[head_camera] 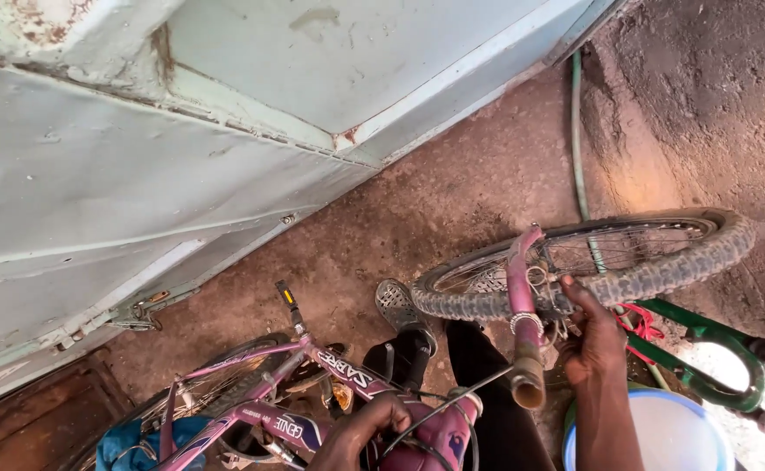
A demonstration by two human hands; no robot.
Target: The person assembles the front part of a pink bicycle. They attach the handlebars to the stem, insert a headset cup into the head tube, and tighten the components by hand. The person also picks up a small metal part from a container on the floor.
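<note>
Beside the front wheel (592, 262), right hand (593, 336) clamped at its hub; left hand (367, 427) gripping the pink frame (312, 392).

I see a pale blue metal wall (181, 131) left of and beyond the hands, reddish dirt floor (452, 183) beneath, sunlit at the right.
</note>
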